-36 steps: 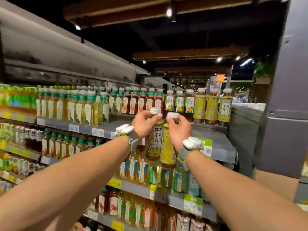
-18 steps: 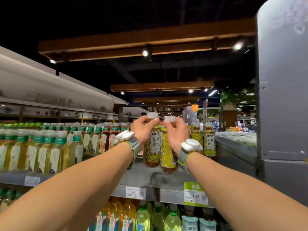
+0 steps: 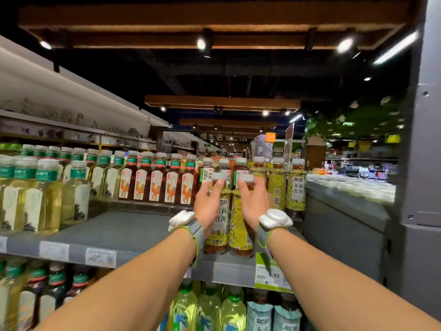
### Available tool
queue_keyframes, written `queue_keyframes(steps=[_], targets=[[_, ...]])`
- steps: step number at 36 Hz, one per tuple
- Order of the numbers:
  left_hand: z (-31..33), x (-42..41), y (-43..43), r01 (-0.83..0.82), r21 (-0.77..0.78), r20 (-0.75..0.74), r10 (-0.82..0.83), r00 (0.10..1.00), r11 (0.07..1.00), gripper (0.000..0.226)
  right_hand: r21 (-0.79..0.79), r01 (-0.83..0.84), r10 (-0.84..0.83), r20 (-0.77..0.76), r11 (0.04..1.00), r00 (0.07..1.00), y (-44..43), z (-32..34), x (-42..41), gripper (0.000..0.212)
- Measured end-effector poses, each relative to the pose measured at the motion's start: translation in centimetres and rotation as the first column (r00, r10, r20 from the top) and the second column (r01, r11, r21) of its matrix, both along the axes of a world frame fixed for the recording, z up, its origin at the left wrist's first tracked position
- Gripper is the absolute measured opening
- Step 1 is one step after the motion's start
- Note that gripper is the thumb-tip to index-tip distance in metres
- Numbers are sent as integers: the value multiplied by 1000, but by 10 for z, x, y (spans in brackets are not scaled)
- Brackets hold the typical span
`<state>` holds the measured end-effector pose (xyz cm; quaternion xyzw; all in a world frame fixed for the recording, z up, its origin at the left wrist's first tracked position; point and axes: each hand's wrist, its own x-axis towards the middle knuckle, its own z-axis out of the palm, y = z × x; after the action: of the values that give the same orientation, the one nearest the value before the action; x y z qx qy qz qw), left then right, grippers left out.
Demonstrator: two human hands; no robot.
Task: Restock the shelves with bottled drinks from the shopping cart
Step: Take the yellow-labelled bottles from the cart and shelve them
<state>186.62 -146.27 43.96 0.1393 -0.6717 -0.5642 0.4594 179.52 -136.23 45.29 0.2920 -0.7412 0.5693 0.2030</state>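
Your left fingers [image 3: 212,190] curl round one yellow-label plastic tea bottle [image 3: 219,226], and your right fingers [image 3: 246,192] hold its twin bottle [image 3: 239,232]. Both are right at the front edge of the grey metal shelf [image 3: 133,232]. There is bare room behind them to push them back. The cart is out of sight.

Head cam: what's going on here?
A person is stocking the grey metal shelf. The left hand grips a white-capped, yellow-labelled plastic tea bottle; the right hand grips a second yellow-labelled bottle. Both stand upright, side by side, at the shelf's front edge. Whether they rest on it yet is unclear. A row of matching bottles stands behind, to the right.
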Motion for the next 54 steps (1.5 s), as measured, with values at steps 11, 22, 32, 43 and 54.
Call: queue_keyframes(steps=[11, 22, 32, 43, 54], targets=[[-12, -3, -3, -7, -100, 116, 19, 993, 995, 73, -54, -47, 48, 25, 997, 999, -4, -6, -3, 56], [-48, 19, -8, 50, -378, 475, 147, 867, 925, 79, 148, -360, 330, 194, 921, 924, 33, -13, 1, 73], [-48, -1, 14, 112, -455, 409, 96, 907, 883, 54, 195, -47, 28, 96, 980, 995, 65, -36, -28, 76], [-54, -20, 18, 191, -437, 543, 89, 835, 879, 62, 283, -197, 111, 292, 939, 950, 84, -74, -66, 59], [-60, -24, 2, 244, -396, 541, 10, 841, 885, 93, 360, -9, -66, 196, 933, 978, 85, -65, -50, 47]])
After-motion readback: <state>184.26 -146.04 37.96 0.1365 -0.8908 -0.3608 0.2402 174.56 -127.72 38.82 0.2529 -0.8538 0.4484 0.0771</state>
